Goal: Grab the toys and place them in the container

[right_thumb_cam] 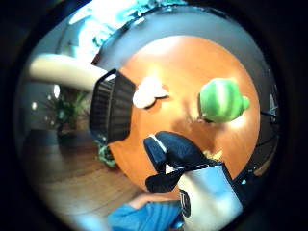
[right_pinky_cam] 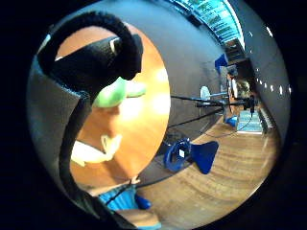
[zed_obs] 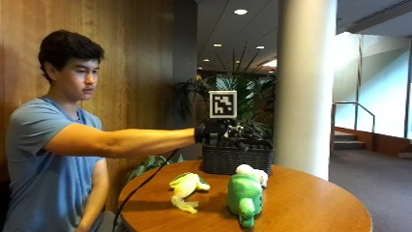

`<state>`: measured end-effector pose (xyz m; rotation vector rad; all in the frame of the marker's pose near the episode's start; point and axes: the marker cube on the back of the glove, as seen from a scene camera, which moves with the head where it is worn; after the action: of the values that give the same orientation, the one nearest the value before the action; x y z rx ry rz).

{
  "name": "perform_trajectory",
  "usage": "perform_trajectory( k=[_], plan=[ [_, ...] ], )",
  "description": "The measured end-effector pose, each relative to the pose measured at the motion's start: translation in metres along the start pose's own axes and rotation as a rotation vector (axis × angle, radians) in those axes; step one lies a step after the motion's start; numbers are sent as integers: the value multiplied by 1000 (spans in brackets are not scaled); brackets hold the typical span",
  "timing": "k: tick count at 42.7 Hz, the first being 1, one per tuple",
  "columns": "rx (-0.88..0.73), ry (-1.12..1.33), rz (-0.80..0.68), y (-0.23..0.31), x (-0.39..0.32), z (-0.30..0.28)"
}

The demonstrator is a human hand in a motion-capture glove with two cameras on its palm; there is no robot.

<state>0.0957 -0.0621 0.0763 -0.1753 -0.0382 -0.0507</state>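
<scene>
A person in a blue T-shirt stands at the left of a round wooden table (zed_obs: pixel 309 198) with the right arm stretched out level, so that the black-gloved right hand (zed_obs: pixel 209 131) hangs above the dark woven basket (zed_obs: pixel 235 159) at the table's far edge. In the thumb-side palm view a gloved fingertip (right_thumb_cam: pixel 168 147) curls in over the tabletop with nothing between it and the palm, and no toy shows in either palm view as held; the fingers look loosely bent and empty, though the outside view hides them partly.

Three soft toys lie on the table, none of them in the basket as far as can be seen. The yellow-green plush frog (zed_obs: pixel 184 186) lies on the near left, sprawled towards the table's edge. The bright green plush animal (zed_obs: pixel 245 198) sits to its right, nearest the camera. The small white plush toy (zed_obs: pixel 252 173) is just behind the green one, close to the basket's front wall — touching it or not, I cannot tell.

The basket's inside is hidden, so whether anything is already in it is unknown. By what shows, all three toys are left to pick up and drop in — most of the task, it seems.
</scene>
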Motion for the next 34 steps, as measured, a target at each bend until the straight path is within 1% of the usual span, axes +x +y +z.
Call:
perform_trajectory(
  k=[3,6,10,14,20,23,27,29,31,34],
  plan=[
    [-43,-28,99,-12,3,20],
    [-96,49,84,-18,14,44],
    [-165,-2,219,-33,12,70],
    [-265,81,163,-35,23,100],
    [-391,4,193,-41,14,131],
    [-437,-13,196,-41,9,135],
    [-521,41,271,-40,8,135],
    [-550,36,280,-39,7,135],
    [-565,18,277,-39,7,137],
    [-578,16,224,-36,12,142]
  ],
)
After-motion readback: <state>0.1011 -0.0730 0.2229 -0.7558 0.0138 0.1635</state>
